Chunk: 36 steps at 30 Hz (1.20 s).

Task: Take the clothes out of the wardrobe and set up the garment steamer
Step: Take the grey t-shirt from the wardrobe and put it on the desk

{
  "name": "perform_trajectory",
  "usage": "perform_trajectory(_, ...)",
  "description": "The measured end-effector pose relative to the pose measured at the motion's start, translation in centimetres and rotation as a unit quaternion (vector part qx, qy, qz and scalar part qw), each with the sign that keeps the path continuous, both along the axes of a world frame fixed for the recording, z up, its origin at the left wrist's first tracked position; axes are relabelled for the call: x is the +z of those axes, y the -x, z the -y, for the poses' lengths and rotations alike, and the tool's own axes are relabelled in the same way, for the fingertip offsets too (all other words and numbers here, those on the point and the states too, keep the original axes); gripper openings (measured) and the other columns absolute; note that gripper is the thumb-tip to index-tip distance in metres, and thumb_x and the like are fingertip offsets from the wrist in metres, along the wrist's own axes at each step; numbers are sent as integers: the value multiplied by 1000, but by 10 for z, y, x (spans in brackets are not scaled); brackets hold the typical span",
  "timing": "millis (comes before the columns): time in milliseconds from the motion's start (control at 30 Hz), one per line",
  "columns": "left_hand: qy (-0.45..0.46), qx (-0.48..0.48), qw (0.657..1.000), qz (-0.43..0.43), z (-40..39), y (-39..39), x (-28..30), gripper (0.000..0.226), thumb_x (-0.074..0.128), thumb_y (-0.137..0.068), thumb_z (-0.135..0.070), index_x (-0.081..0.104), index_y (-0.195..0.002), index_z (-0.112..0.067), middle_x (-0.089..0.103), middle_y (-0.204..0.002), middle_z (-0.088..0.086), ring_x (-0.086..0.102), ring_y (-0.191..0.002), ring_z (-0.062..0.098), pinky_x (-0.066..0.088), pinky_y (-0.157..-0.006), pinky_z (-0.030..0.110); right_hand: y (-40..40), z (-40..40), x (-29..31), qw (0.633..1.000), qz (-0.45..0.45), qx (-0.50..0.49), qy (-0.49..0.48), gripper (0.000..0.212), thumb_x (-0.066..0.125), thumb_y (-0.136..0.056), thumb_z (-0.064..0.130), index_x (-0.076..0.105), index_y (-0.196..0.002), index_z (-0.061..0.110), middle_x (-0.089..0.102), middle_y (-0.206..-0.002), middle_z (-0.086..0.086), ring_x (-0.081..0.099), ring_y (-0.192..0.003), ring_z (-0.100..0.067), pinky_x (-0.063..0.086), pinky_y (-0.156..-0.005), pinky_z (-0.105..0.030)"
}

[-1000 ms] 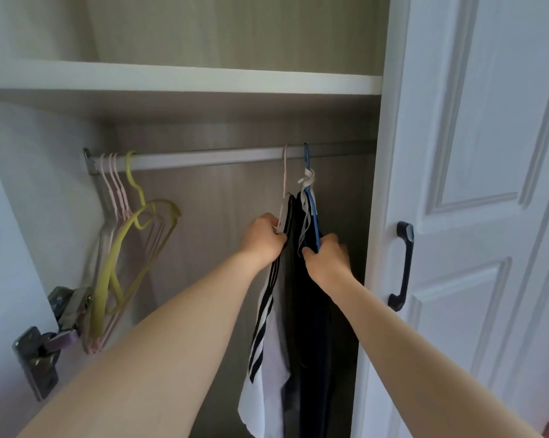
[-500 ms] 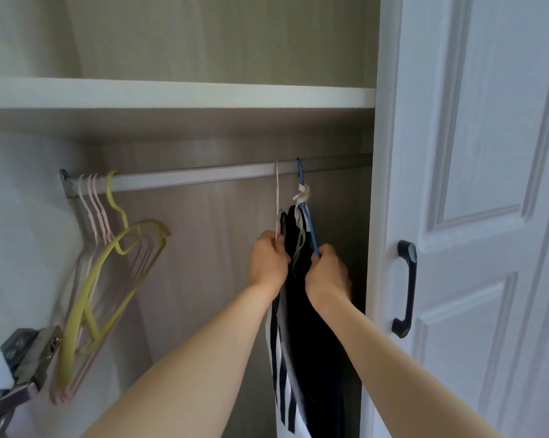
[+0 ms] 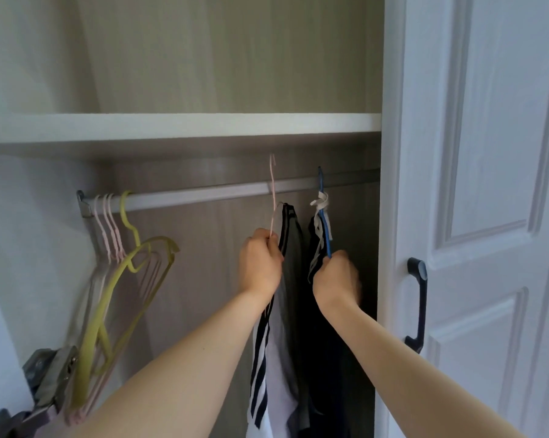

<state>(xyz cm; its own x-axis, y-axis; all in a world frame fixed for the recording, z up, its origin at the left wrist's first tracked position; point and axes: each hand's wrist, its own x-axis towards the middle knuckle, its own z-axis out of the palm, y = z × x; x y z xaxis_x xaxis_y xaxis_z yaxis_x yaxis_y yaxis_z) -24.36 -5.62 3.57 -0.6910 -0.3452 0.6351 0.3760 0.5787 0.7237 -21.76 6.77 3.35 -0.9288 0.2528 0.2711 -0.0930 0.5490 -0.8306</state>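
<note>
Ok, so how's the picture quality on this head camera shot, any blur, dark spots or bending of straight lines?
In the head view, soft daylight with no glare; the shelf throws a shadow onto the wall behind the rail; the dark clothes beside the door sink into shade, detail lost; the yellow hanger and the right hand look slightly smeared; the wide lens bows the shelf and door edges.

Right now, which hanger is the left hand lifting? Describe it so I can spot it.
Find the wardrobe rail under the shelf. The pink hanger is in the left hand, its hook raised above the rail; the blue hanger beside it sits hooked.
</note>
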Motion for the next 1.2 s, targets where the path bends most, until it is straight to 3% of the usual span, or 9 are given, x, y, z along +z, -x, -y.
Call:
perform_trajectory(167,22,13,1000,-3,5,-8,-2,19,43,-99,-18,59,-90,-16,66,-72,7,62,-71,22,49,-69,37,-9,8,13,999,-49,3,-4,22,40,-101,21,50,-117,8,60,-107,-8,57,-86,-19,45,-67,-31)
perform_trajectory(300,53,17,998,14,10,-21,-11,20,41,-100,-20,59,-91,-19,65,-75,3,61,-75,21,50,-73,38,-26,6,-5,994,-72,21,-76,20,40,-101,20,49,-115,9,59,-105,-7,62,-88,-21,54,-72,-36)
perform_trajectory(400,56,44,997,30,13,-33,-15,21,41,-99,-19,61,-92,-18,66,-74,1,62,-74,18,50,-73,37,-38,1,-26,994,-67,19,-82,20,38,-101,23,49,-111,10,59,-97,-6,62,-81,-20,57,-71,-39)
perform_trajectory(500,95,66,992,51,13,-49,-26,24,39,-100,-22,60,-89,-17,65,-77,2,62,-71,20,52,-71,41,-55,-8,-39,995,-54,29,-78,18,40,-101,20,51,-111,9,61,-99,-3,59,-78,-15,54,-68,-32)
perform_trajectory(700,139,88,983,76,6,-94,-52,25,38,-100,-24,59,-90,-15,66,-76,0,63,-73,21,53,-68,44,-98,-32,-50,997,-4,61,-40,12,44,-97,10,48,-107,13,56,-101,0,58,-88,-16,55,-79,-35)
perform_trajectory(867,87,77,987,113,-17,-144,-63,23,39,-100,-22,60,-91,-17,66,-69,-8,63,-75,18,50,-71,36,-148,-50,-53,996,26,77,-42,11,38,-96,10,47,-100,15,57,-96,0,57,-81,-17,48,-65,-30)
perform_trajectory(1000,35,77,990,115,-35,-187,-68,23,39,-100,-21,60,-92,-15,66,-70,-10,62,-75,13,47,-69,31,-191,-60,-52,995,51,82,-9,13,37,-97,14,50,-96,13,59,-94,-3,57,-77,-20,51,-69,-36)
perform_trajectory(1100,24,60,991,114,-48,-224,-68,25,38,-100,-22,59,-88,-16,65,-68,-10,62,-73,12,51,-71,34,-224,-63,-46,995,65,79,-15,17,39,-99,17,55,-100,11,61,-93,-4,56,-73,-16,51,-67,-32)
perform_trajectory(1200,-50,40,993,100,-60,-267,-68,23,40,-101,-23,60,-93,-17,66,-68,-7,65,-66,8,53,-68,29,-260,-66,-39,996,55,70,-11,21,39,-99,18,57,-95,9,62,-90,-3,56,-70,-16,51,-66,-34)
